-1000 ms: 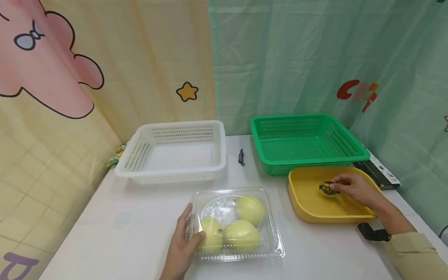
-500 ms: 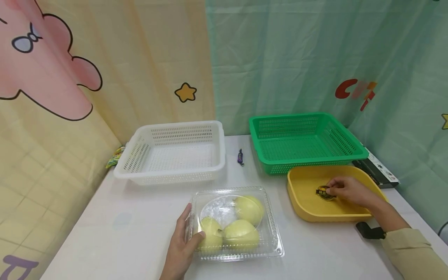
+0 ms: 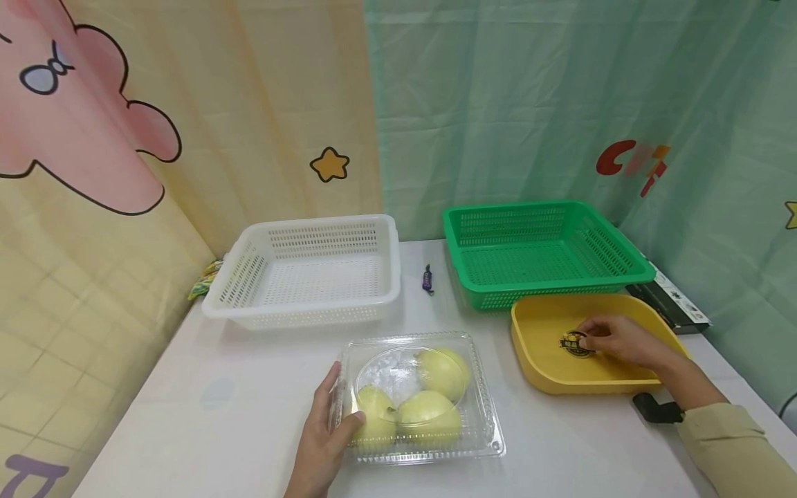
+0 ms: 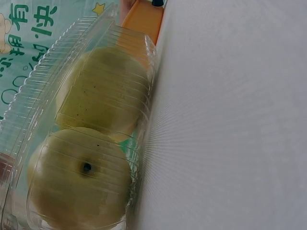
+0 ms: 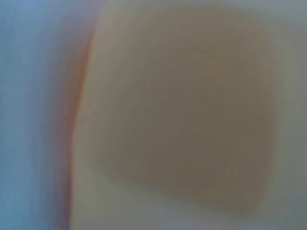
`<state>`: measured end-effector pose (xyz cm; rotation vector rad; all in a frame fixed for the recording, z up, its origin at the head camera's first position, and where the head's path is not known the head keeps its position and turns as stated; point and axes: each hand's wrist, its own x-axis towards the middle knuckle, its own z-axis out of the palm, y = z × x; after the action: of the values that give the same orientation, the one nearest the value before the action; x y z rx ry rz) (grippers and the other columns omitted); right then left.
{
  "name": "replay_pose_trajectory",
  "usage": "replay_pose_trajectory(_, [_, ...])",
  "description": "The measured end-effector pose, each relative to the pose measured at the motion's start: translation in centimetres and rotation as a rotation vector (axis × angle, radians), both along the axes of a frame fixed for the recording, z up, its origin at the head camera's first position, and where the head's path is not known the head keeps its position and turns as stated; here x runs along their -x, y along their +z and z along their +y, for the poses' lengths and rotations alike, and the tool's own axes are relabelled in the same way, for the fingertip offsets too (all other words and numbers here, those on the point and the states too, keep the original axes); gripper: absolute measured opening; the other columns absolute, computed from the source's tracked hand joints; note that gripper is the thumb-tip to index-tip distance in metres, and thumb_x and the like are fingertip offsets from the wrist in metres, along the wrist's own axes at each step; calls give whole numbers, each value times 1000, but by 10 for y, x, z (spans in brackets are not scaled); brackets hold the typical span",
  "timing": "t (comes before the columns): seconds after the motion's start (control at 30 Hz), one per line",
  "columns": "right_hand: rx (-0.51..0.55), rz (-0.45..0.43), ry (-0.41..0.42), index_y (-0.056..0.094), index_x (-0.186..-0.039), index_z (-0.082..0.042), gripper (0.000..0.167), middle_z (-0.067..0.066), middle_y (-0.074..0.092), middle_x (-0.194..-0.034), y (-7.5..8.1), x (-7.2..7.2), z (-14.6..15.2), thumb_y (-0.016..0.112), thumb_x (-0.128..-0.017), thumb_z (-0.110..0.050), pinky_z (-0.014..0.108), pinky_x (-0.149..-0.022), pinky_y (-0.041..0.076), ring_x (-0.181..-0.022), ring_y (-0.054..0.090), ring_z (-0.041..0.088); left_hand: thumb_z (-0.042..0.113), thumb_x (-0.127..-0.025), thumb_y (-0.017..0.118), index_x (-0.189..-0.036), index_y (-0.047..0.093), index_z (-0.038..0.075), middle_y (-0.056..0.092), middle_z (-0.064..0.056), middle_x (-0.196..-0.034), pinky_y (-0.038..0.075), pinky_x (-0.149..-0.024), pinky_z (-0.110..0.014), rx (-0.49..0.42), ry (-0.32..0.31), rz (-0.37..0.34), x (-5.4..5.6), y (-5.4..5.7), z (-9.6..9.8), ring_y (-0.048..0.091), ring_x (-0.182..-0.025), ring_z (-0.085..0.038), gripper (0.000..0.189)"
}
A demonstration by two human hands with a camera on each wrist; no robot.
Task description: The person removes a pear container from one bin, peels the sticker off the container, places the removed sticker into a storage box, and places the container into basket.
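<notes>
In the head view, a clear plastic clamshell box (image 3: 405,360) with three yellow-green pears (image 3: 429,416) lies at the table's front middle, its lid down. My left hand (image 3: 320,432) grips the box's left side, thumb over the lid's edge. Two pears (image 4: 79,179) show through the box wall in the left wrist view. Over at the right, my right hand (image 3: 629,342) is inside a yellow tray (image 3: 529,363) and pinches a round black-and-gold sticker (image 3: 575,344) between thumb and fingers. The right wrist view is too blurred to show the hand.
Behind stand a white basket (image 3: 305,315) and a green basket (image 3: 554,283), with a purple-wrapped candy (image 3: 427,279) between them. A black-and-white box (image 3: 669,304) lies behind the yellow tray. A colourful packet (image 3: 204,279) sits left of the white basket. Curtains close off the back and sides.
My right hand has shifted slightly left and nearer within the yellow tray, the sticker moving with it. The left hand and the clamshell box stay as they were.
</notes>
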<state>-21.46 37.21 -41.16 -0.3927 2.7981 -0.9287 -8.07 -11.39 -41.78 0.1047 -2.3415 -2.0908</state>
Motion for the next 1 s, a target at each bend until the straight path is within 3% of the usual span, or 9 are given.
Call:
replay_pose_trajectory(0.2, [11, -4, -1, 62, -111, 6, 38, 15, 67, -104, 0, 0, -1, 66, -87, -23, 14, -70, 48, -82, 52, -10, 13, -84, 60, -148, 23, 33, 21, -11, -157, 18, -109, -67, 4, 3, 7, 0, 1, 0, 22, -142, -41, 77])
replay_pose_trajectory(0.6, [21, 28, -28, 60, -116, 5, 41, 18, 66, -108, 1, -1, 1, 65, -89, -24, 16, -68, 48, -82, 50, -10, 13, -84, 61, -148, 23, 33, 21, -12, -157, 17, -110, -66, -2, 3, -3, 0, 0, 0, 22, -143, -39, 77])
replay_pose_trajectory(1.0, [-51, 113, -113, 61, -118, 2, 42, 16, 64, -109, 22, -10, 3, 62, -90, -29, 15, -67, 47, -79, 48, -10, 13, -85, 61, -149, 22, 32, 21, -15, -156, 15, -109, -68, 6, -12, 21, 0, 1, 0, 19, -143, -43, 77])
